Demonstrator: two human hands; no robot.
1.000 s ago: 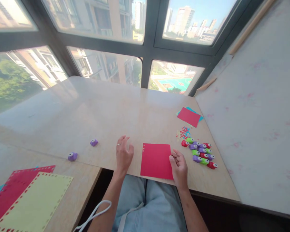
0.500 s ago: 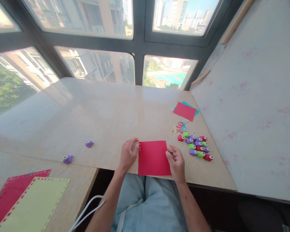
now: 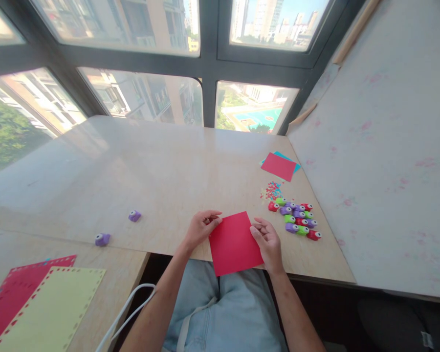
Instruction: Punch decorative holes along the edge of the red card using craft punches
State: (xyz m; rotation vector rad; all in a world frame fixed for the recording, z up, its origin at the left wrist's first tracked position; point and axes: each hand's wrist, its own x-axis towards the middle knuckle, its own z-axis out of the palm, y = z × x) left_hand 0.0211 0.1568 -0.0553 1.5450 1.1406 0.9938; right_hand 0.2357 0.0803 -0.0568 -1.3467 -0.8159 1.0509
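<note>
A red paper square [image 3: 234, 243] lies at the near edge of the light wooden table [image 3: 161, 171], turned slightly and hanging over the edge above my lap. My left hand [image 3: 201, 228] pinches its upper left corner. My right hand [image 3: 267, 243] holds its right edge with the fingers curled on it. Right of my right hand sits a cluster of several small red, green and purple craft punches [image 3: 296, 219].
Two purple punches [image 3: 134, 215] [image 3: 102, 239] lie apart at the left. Coloured paper confetti [image 3: 272, 189] and a red-on-blue paper stack [image 3: 278, 166] lie far right. Punched red and yellow sheets [image 3: 47, 303] rest on a lower table at left. A white cord [image 3: 128, 313] hangs by my left arm.
My left hand came in from the left and took the sheet's left corner. The red sheet has turned a little and slid toward me over the table edge.
</note>
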